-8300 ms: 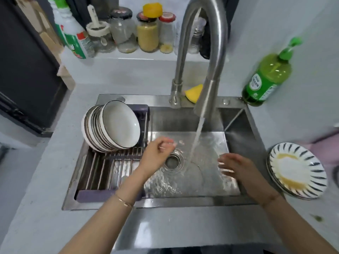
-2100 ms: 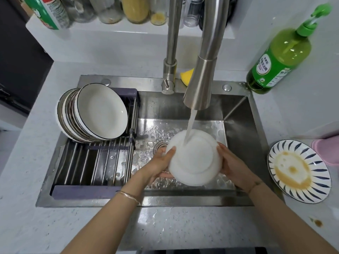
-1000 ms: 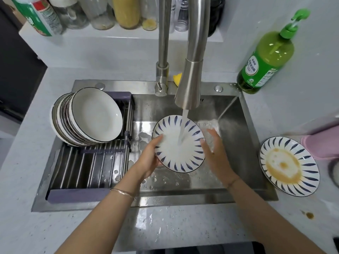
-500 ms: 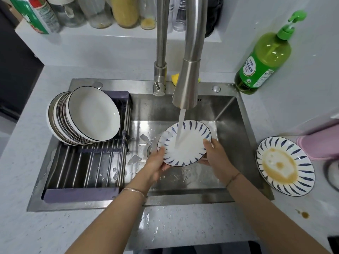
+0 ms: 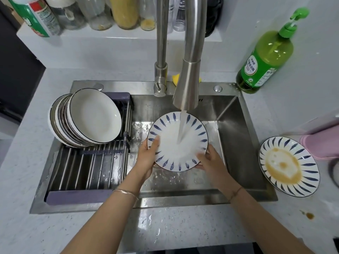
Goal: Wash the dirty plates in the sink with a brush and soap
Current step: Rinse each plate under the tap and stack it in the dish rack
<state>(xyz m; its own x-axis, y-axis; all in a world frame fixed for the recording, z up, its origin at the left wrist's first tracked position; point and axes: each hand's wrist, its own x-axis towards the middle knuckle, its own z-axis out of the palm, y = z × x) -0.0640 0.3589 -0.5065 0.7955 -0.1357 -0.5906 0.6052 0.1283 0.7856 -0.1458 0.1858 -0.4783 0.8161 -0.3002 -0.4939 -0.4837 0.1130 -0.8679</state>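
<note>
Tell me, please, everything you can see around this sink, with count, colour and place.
sink: one, steel.
tap: one, steel, running.
held plate: one, white with blue dashes, under the running tap.
dirty plate: one, white and blue, brown stain, counter right of the sink.
rack: one, steel and purple, sink's left part.
stacked dishes: several, white with dark rims, leaning on the rack.
soap bottle: one, green, counter back right.
yellow object: one, behind the tap.
jars and bottles: several, mixed colours, back shelf.
pink object: one, right edge.
left hand: grips the held plate's left rim.
right hand: grips its lower right rim.
</note>
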